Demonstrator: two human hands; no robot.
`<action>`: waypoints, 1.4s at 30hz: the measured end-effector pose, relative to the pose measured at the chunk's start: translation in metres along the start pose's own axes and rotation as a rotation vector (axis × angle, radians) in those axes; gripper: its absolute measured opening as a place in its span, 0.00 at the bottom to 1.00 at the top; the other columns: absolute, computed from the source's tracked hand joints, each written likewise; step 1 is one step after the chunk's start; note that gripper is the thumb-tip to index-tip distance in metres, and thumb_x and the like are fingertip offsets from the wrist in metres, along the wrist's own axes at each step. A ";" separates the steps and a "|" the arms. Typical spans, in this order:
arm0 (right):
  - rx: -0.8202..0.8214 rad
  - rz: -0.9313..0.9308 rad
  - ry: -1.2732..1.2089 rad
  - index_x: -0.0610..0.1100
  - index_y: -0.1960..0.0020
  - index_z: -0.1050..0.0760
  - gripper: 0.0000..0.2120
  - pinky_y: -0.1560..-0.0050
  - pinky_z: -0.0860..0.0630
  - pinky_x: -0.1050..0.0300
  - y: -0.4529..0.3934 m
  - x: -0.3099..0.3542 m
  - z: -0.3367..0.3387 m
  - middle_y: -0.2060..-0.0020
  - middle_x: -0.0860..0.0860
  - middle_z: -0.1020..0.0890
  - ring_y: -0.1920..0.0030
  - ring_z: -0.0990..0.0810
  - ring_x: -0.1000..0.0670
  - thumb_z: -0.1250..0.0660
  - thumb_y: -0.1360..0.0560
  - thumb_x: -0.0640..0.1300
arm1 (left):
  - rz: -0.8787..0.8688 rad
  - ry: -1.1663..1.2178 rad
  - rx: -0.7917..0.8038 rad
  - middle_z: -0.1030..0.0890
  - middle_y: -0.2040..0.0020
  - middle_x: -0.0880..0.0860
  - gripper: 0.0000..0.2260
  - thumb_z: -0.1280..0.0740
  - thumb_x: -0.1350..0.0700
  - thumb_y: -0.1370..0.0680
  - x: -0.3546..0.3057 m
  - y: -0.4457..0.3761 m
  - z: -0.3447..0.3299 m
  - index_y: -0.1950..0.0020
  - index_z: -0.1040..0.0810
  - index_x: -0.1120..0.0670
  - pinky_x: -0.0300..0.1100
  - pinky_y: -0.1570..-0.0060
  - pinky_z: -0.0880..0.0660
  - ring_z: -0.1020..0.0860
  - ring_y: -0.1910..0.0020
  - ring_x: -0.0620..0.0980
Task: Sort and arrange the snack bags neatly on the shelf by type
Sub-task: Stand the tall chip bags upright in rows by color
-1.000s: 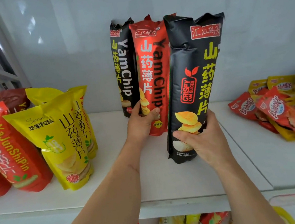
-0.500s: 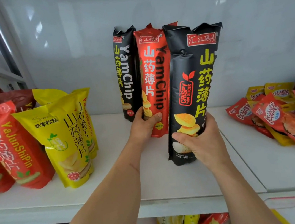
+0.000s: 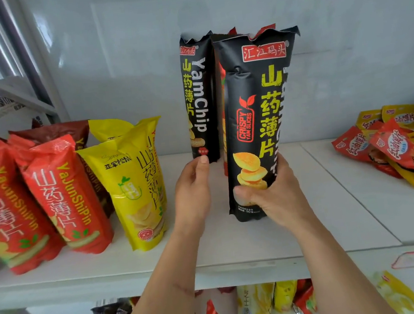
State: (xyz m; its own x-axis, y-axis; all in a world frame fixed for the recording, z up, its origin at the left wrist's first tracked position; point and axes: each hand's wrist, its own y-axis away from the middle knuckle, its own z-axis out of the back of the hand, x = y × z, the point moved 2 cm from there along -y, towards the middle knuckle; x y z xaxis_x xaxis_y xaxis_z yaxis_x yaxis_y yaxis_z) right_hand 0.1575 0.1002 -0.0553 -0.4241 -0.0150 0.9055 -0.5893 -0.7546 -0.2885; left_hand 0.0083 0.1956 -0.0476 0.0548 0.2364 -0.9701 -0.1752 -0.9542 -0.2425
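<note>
On the white shelf [image 3: 238, 252] three tall yam chip bags stand close together against the back wall. My right hand [image 3: 273, 195] grips the front black bag [image 3: 255, 114] near its bottom and holds it upright. This bag covers most of the red bag [image 3: 225, 141], of which only a sliver and the top edge show. A second black bag [image 3: 197, 100] stands behind on the left. My left hand [image 3: 193, 184] is beside it with relaxed fingers, thumb tip at that bag's lower edge, holding nothing.
Two yellow bags [image 3: 136, 186] and several red YaJunShiPin bags [image 3: 62, 195] stand at the shelf's left. A pile of small red and yellow packets [image 3: 395, 149] lies at the right. More snack bags [image 3: 255, 307] sit on the shelf below.
My left hand has let go of the red bag and drawn left. My right hand has moved the front black bag left, in front of the red bag.
</note>
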 end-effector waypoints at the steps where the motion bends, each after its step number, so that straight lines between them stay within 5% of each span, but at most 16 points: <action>1: 0.055 -0.023 -0.020 0.62 0.37 0.34 0.40 0.47 0.20 0.56 0.005 -0.001 -0.002 0.42 0.60 0.20 0.41 0.20 0.55 0.17 0.43 0.55 | 0.001 0.003 -0.010 0.17 0.43 0.45 0.14 0.38 0.44 0.17 -0.001 0.001 0.005 0.38 0.20 0.49 0.50 0.34 0.26 0.21 0.40 0.46; 3: 0.155 -0.058 -0.024 0.60 0.35 0.38 0.39 0.54 0.25 0.72 0.017 -0.005 -0.006 0.44 0.65 0.23 0.42 0.22 0.61 0.18 0.36 0.46 | 0.000 0.009 -0.026 0.17 0.42 0.45 0.15 0.38 0.44 0.17 -0.003 0.002 0.015 0.37 0.20 0.49 0.48 0.35 0.25 0.21 0.40 0.46; 5: 0.167 -0.080 -0.016 0.55 0.31 0.38 0.39 0.59 0.28 0.76 0.025 -0.007 -0.011 0.47 0.67 0.25 0.46 0.24 0.66 0.20 0.34 0.44 | -0.012 0.012 -0.032 0.18 0.42 0.46 0.15 0.38 0.45 0.17 -0.006 0.005 0.022 0.37 0.21 0.50 0.44 0.37 0.26 0.21 0.40 0.44; 9: 0.106 -0.076 0.007 0.55 0.32 0.36 0.38 0.56 0.29 0.74 0.028 -0.004 -0.028 0.49 0.68 0.24 0.50 0.26 0.69 0.19 0.35 0.48 | -0.147 -0.060 -0.047 0.21 0.46 0.39 0.09 0.36 0.46 0.18 -0.013 0.015 0.027 0.41 0.22 0.46 0.30 0.47 0.30 0.24 0.46 0.30; 13: 0.062 -0.064 0.003 0.62 0.39 0.36 0.34 0.54 0.25 0.68 0.025 0.002 -0.047 0.50 0.68 0.22 0.49 0.22 0.66 0.19 0.35 0.49 | -0.322 -0.206 -0.065 0.23 0.37 0.48 0.23 0.35 0.39 0.21 -0.016 0.024 0.024 0.33 0.24 0.51 0.41 0.38 0.28 0.25 0.37 0.45; 18: 0.040 -0.040 0.075 0.69 0.40 0.38 0.35 0.51 0.21 0.57 0.015 0.006 -0.071 0.45 0.62 0.19 0.47 0.19 0.58 0.22 0.39 0.58 | -0.247 -0.210 -0.068 0.25 0.34 0.49 0.26 0.28 0.44 0.24 -0.021 0.011 0.019 0.29 0.28 0.52 0.47 0.35 0.27 0.26 0.35 0.48; 21: 0.026 -0.035 0.054 0.62 0.38 0.33 0.33 0.55 0.22 0.63 0.006 0.006 -0.080 0.47 0.61 0.18 0.51 0.19 0.61 0.20 0.38 0.55 | -0.190 -0.196 -0.059 0.26 0.32 0.48 0.28 0.27 0.44 0.25 -0.019 -0.004 0.015 0.28 0.29 0.50 0.46 0.35 0.28 0.27 0.34 0.47; 23: 0.039 -0.034 0.029 0.59 0.38 0.31 0.32 0.56 0.23 0.66 0.000 0.006 -0.084 0.49 0.62 0.18 0.52 0.19 0.63 0.19 0.36 0.51 | -0.164 -0.158 -0.056 0.26 0.32 0.47 0.27 0.26 0.46 0.25 -0.017 -0.013 0.015 0.28 0.29 0.50 0.42 0.37 0.28 0.27 0.35 0.45; 27: 0.067 -0.021 0.018 0.58 0.33 0.30 0.36 0.46 0.20 0.53 -0.016 0.001 -0.096 0.43 0.60 0.18 0.46 0.19 0.59 0.22 0.39 0.55 | -0.138 -0.125 -0.072 0.25 0.34 0.45 0.23 0.27 0.49 0.23 -0.012 -0.031 0.014 0.30 0.28 0.50 0.27 0.50 0.32 0.27 0.46 0.35; 33: 0.061 -0.018 0.069 0.54 0.26 0.36 0.39 0.45 0.22 0.53 -0.042 -0.001 -0.112 0.38 0.55 0.20 0.42 0.20 0.53 0.24 0.34 0.53 | -0.091 -0.128 -0.109 0.24 0.33 0.46 0.26 0.26 0.45 0.25 0.009 -0.055 0.007 0.30 0.28 0.48 0.44 0.38 0.24 0.24 0.37 0.44; 42: 0.030 -0.058 0.132 0.49 0.27 0.33 0.30 0.39 0.24 0.48 -0.062 -0.017 -0.127 0.38 0.48 0.21 0.38 0.23 0.46 0.30 0.27 0.50 | -0.048 -0.179 -0.094 0.23 0.31 0.49 0.25 0.28 0.48 0.23 0.023 -0.085 -0.006 0.28 0.29 0.50 0.45 0.36 0.27 0.25 0.34 0.47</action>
State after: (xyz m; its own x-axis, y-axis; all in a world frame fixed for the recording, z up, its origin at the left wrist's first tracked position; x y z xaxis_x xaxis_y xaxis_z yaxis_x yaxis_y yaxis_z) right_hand 0.1144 0.2308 -0.0924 -0.4774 0.1141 0.8713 -0.5958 -0.7708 -0.2255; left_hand 0.0304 0.2808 -0.0490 -0.1161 0.3024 -0.9461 -0.0836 -0.9521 -0.2941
